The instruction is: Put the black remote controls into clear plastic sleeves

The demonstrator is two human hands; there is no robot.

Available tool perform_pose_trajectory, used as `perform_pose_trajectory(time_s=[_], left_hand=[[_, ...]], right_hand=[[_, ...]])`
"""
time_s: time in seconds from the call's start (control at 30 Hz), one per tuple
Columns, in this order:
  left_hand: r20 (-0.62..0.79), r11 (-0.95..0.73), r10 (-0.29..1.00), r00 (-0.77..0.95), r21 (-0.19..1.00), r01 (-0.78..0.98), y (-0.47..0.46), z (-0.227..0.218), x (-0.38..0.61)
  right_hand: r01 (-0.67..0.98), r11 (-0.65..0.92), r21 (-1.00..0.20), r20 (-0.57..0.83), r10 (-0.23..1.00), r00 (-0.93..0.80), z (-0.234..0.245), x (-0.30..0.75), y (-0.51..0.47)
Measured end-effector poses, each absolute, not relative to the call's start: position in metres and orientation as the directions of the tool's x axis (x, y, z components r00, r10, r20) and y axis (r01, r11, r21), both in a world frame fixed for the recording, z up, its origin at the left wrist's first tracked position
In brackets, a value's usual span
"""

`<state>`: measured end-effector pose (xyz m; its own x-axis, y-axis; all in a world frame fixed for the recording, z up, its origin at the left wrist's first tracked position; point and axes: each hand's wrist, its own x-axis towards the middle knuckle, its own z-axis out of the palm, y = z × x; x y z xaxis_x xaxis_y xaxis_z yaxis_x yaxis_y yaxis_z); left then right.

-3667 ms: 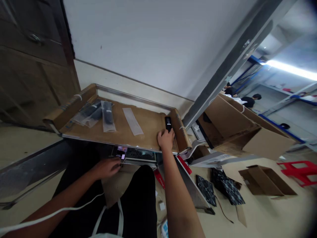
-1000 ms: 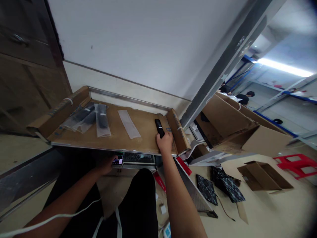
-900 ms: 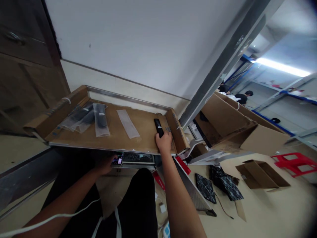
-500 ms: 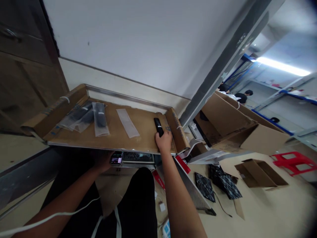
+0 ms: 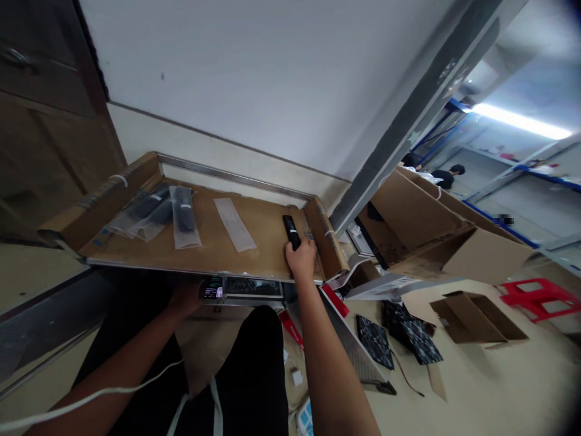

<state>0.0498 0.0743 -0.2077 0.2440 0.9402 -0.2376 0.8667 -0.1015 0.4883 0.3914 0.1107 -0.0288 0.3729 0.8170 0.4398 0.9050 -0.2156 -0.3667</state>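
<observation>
My right hand (image 5: 301,257) is closed around the lower end of a slim black device (image 5: 290,229) with a small white label, at the right side of a cardboard-lined tray (image 5: 213,257). To its left on the tray lies a flat, milky plastic sleeve (image 5: 235,224). Farther left is a frosted sleeve (image 5: 184,221) with a dark labelled item inside, beside an overlapping pile of similar filled sleeves (image 5: 147,212). Below the tray's front edge, my left hand (image 5: 188,298) grips a phone (image 5: 212,287) with a lit screen; its fingertips are mostly hidden.
Cardboard side walls (image 5: 327,239) bound the tray. A large open carton (image 5: 417,224) stands at the right, with a smaller box (image 5: 476,318), a red stool (image 5: 542,298) and dark patterned packages (image 5: 374,340) on the floor. A white cable (image 5: 91,396) crosses my left forearm. People are in the background.
Almost nothing differs. My left hand and the phone have shifted very slightly, while my right hand keeps its hold on the black device in the same place.
</observation>
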Motion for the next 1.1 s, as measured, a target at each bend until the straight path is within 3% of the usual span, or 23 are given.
perform_pose_trajectory(time_s=[0.43,0.63,0.8,1.1], left_hand=[[-0.294,-0.107,0.917,0.269,0.470,0.876,0.074,-0.213,0.054],[-0.249,-0.236,0.900,0.359,0.414,0.879,0.067,-0.215,0.060],[-0.306,-0.164,0.906,0.292,0.383,0.909,0.068,-0.206,0.057],[-0.262,-0.117,0.926,0.273,0.489,0.864,0.074,-0.222,0.056]], right_hand=[[0.914,-0.281,-0.293,0.428,0.816,0.388,-0.026,0.388,0.112],[0.910,-0.293,-0.292,0.428,0.811,0.399,-0.027,0.389,0.113],[0.913,-0.277,-0.300,0.428,0.816,0.388,-0.027,0.390,0.113],[0.912,-0.281,-0.297,0.423,0.818,0.390,-0.026,0.389,0.112]])
